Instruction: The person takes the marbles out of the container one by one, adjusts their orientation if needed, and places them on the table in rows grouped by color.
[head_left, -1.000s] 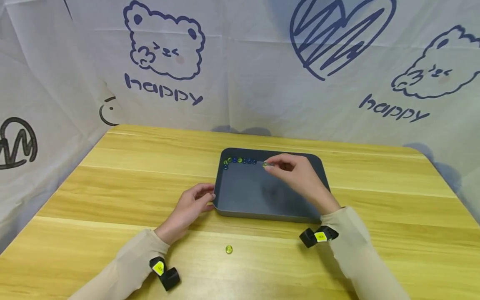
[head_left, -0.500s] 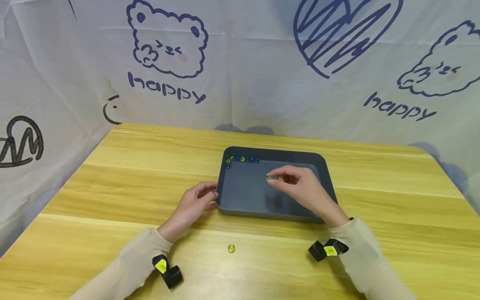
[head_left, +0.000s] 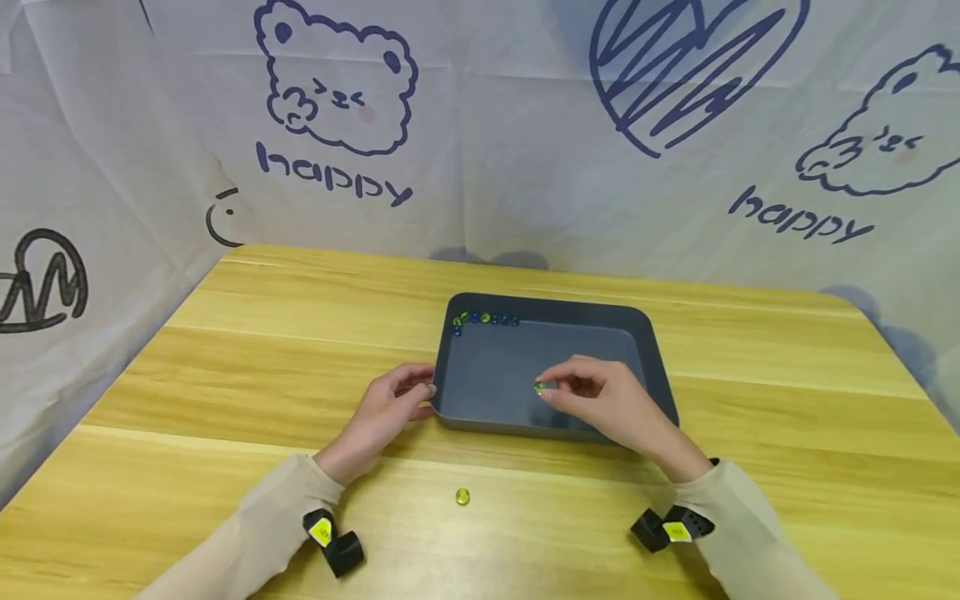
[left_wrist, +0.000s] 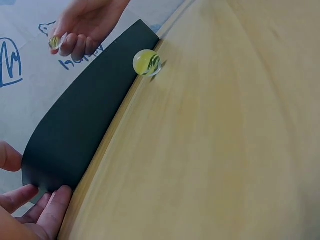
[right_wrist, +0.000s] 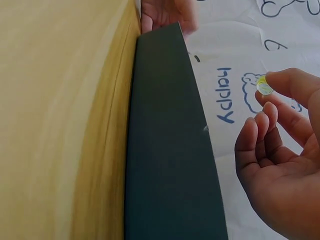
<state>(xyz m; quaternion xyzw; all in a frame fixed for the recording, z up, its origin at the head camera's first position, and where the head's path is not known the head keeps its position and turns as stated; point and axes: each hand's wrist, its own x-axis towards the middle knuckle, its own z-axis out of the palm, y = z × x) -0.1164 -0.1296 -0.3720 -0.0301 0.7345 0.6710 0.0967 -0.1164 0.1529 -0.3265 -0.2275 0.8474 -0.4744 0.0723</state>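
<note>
My right hand (head_left: 607,400) holds a clear marble (head_left: 539,388) with a yellow-green swirl, pinched between thumb and index finger above the front part of a dark grey tray (head_left: 480,367). In the right wrist view the marble (right_wrist: 264,85) shows at the fingertips, above the tray wall (right_wrist: 165,135). My left hand (head_left: 381,417) grips the tray's left side near the front corner. The left wrist view has its fingers (left_wrist: 57,207) against the outer wall. Several blue and yellow-green marbles (head_left: 485,318) line the tray's back left, with one blue marble (head_left: 458,332) just in front of the corner.
Another yellow-green marble (head_left: 462,497) lies on the wooden table (head_left: 262,350) in front of the tray. A white cloth (head_left: 510,150) with drawings hangs behind the table. Each sleeve carries a black wrist camera, such as the right one (head_left: 651,531).
My right hand has drawn back from the tray's rear row toward its front edge, still pinching the marble. The left hand stays at the tray's side; the head view has shifted slightly.
</note>
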